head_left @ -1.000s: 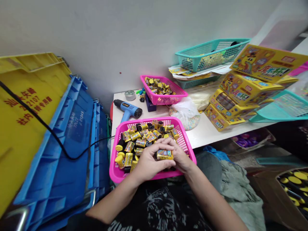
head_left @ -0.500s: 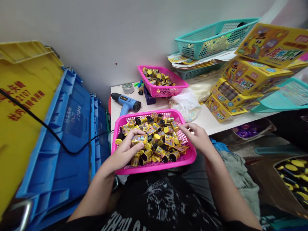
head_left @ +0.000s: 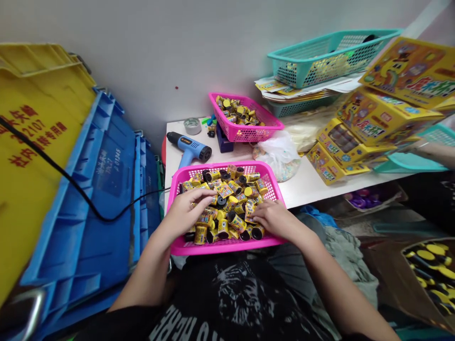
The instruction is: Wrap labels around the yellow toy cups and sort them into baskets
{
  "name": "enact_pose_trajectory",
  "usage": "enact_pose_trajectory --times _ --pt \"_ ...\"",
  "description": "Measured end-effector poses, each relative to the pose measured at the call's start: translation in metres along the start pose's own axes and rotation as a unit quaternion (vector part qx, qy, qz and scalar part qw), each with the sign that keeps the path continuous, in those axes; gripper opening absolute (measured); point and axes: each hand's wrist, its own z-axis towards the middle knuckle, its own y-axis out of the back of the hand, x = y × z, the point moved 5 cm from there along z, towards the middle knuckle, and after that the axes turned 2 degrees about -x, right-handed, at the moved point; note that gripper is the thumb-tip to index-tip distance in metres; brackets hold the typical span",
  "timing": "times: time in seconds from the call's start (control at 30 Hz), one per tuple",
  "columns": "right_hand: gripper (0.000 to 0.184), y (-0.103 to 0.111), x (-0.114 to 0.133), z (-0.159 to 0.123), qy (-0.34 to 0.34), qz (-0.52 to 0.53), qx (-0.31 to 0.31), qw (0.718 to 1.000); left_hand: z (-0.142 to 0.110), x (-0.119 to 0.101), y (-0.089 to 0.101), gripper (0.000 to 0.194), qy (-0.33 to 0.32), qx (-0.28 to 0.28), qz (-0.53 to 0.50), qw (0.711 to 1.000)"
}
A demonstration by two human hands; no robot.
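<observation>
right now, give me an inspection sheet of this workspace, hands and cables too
Surface: white tabletop, partly covered.
Main things: small yellow and black cylinders, heaped in the front pink perforated plastic basket.
Clutter: blue gun-shaped tool, grey roll of tape, white plastic bag, stacked yellow cardboard boxes.
Hands: left hand and right hand at opposite sides of the basket; grips unclear.
Cables: black cable, sagging before a blue plastic crate, toward the basket's left side.
Surroundings: yellow plastic crate left; another person's forearm far right.
</observation>
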Motion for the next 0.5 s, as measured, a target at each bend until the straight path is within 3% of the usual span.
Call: enact_pose_trajectory --times 0.13,0.27,0.33,0.4,0.5 --pt "0.008 0.009 -0.007 -0.002 -0.018 0.009 -0.02 1.0 0.001 0.002 0.002 0.026 0.051 -0.051 -0.087 0.994" --pt "0.017 0.038 -0.007 -0.007 -0.033 -0.003 -0.192 0.981 0.0 -0.004 -0.026 0.026 0.129 0.002 -0.199 0.972" --pt "0.014 0.051 0.003 -0.014 0.005 -0.018 -0.284 0.959 0.001 -0.013 -0.047 0.026 0.149 0.033 -0.271 0.95" --pt "0.013 0.056 0.018 -0.022 0.072 -0.036 -0.353 0.932 0.005 -0.021 -0.064 0.03 0.144 0.03 -0.344 0.928" --pt "0.019 0.051 0.034 -0.03 0.145 -0.046 -0.393 0.907 0.012 -0.025 -0.079 0.04 0.116 -0.013 -0.387 0.915"
